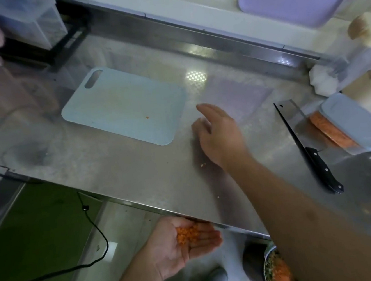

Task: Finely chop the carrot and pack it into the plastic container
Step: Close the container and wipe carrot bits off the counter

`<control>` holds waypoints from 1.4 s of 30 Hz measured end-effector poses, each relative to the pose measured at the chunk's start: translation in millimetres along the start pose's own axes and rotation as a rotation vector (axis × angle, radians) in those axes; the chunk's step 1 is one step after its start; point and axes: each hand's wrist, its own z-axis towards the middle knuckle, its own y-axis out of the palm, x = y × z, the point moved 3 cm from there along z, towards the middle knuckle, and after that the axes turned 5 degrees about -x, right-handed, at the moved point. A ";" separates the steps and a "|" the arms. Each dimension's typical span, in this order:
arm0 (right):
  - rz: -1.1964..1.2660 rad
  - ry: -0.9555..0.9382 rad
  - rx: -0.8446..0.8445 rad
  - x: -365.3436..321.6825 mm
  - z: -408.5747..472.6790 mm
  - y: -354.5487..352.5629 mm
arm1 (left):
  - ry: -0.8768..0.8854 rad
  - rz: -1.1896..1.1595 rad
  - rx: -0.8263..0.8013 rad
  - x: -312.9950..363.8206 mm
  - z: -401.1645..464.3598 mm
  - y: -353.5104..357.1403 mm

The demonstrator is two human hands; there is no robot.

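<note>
The left hand (186,243) sits palm up just below the near edge of the steel counter (137,175), fingers nearly straight and cupped only slightly — it carries a small heap of chopped carrot (187,234) on the fingers and pinches nothing. The right hand (218,134) is over the counter just right of the blue cutting board (123,105), fingers loosely spread and holding nothing; whether the fingertips touch the steel cannot be told. A few scraps lie on the counter near its wrist.

Risk: the palm is shallow and unsupported off the counter edge, so any tilt or a hurried sweep from the right hand would likely send pieces to the floor. One orange speck lies on the board and could be missed.

The plastic container (350,127) stands at the far right, well apart from both hands, lidded in blue with orange carrot showing through its clear wall. Its long axis runs from upper left to lower right. The cleaver (306,141) lies just beside it, roughly parallel, blade away and black handle toward the person — a reach for the container crosses it, so a cut is possible.
</note>
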 end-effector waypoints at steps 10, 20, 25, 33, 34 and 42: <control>-0.323 -0.404 -0.448 5.7 -125.7 28.2 | 0.000 -0.021 -0.025 3.5 3.2 -2.7; 0.155 -0.424 -0.261 -5.8 -169.2 12.6 | 0.064 -0.061 0.075 0.3 6.5 -10.5; -0.140 -0.069 -0.142 17.3 -62.9 -12.2 | -0.005 0.007 0.051 1.1 -2.8 -1.0; -0.347 -0.321 -0.488 5.8 -158.1 26.0 | 0.004 -0.057 0.094 5.9 -4.7 -0.8; -0.291 -0.393 -0.523 -2.2 -179.4 27.7 | 0.013 -0.085 0.092 6.8 -5.4 -0.6; -0.038 -0.400 -0.273 -0.9 -151.9 -0.6 | 0.049 0.049 0.064 5.0 -0.1 -0.8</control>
